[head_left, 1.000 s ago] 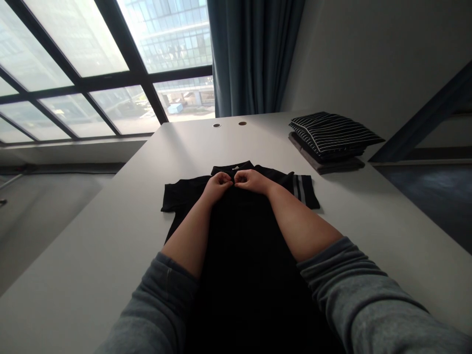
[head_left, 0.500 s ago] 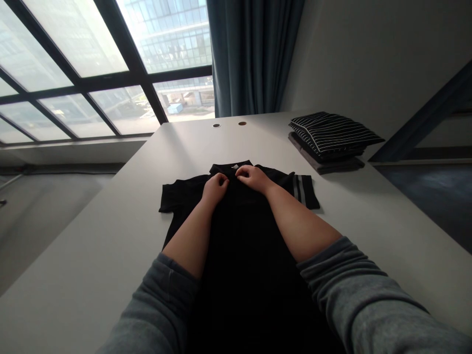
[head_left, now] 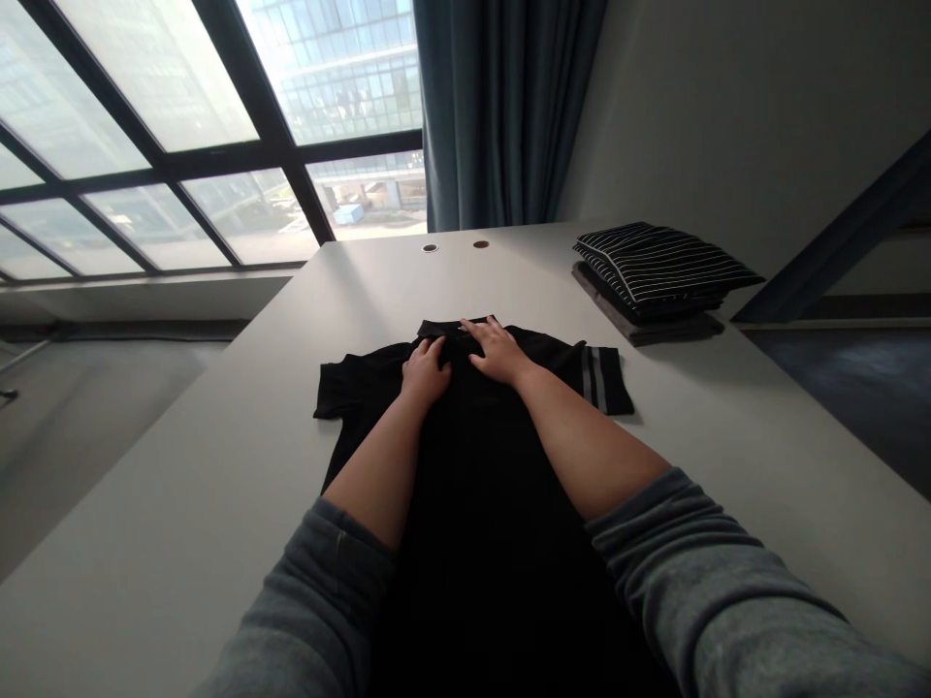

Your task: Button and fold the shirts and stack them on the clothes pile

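A black short-sleeved shirt (head_left: 480,504) with a collar (head_left: 436,328) lies spread out, its collar end away from me. Two grey stripes cross the sleeve on the right. My left hand (head_left: 427,370) rests on the shirt just below the left side of the collar, fingers stretched forward and thumb apart. On the other side of the neckline, my right hand (head_left: 497,352) lies flat with spread fingers, their tips reaching the collar. Neither hand grips the cloth.
The shirt lies on a white table (head_left: 240,465). At the back right sits a stack of folded dark clothes (head_left: 647,325), topped by a black garment with white stripes (head_left: 661,262). Two round cable holes are near the far edge, before a blue curtain (head_left: 501,116) and a window.
Both hands have gone from pinched fingers at the collar opening to stretched fingers lying on the cloth. The right fingers now reach over the collar. The shirt has hardly moved.
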Demonstrator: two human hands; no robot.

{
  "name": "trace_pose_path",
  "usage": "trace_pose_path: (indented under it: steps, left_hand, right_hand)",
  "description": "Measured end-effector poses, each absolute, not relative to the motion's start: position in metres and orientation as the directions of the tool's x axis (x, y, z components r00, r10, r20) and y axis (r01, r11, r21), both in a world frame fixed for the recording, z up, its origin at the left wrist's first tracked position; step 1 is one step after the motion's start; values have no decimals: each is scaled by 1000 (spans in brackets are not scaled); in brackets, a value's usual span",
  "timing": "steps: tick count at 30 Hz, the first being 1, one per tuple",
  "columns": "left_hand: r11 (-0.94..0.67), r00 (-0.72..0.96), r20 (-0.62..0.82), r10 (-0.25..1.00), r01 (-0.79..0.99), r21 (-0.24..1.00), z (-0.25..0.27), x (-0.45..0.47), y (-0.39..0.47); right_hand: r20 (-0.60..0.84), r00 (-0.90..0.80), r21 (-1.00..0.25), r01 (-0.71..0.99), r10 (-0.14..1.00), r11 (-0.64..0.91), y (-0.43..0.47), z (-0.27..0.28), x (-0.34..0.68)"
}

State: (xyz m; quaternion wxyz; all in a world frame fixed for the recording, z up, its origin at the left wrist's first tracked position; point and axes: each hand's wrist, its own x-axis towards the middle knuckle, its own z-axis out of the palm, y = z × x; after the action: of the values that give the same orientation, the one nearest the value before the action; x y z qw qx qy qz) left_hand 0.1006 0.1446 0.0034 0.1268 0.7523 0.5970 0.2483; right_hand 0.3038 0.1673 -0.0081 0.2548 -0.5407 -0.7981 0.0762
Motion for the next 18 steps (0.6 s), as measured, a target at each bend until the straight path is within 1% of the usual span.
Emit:
trace_pose_path:
  steps: [4, 6, 10, 14, 18]
  left_hand:
    - [-271, 184, 221, 958, 835, 479, 4, 102, 143]
    - [-309, 215, 237, 947, 810, 498, 5, 102, 142]
    - [-377, 275, 261, 925, 748, 546, 7, 102, 140]
    - [-360, 249, 266, 931, 744, 563, 8, 103, 141]
    - [-322, 198, 269, 943, 754, 573, 8, 102, 142]
  right_hand:
    - [350, -250, -384, 840, 903, 382, 167, -5, 304]
    - [371, -228, -395, 838, 900, 375, 166, -3, 305]
    - [446, -260, -409, 792, 857, 454, 167, -2, 308]
    - [451, -293, -422, 762, 843, 491, 171, -3, 311]
    - [444, -247, -473, 752, 861, 460, 171, 0, 310]
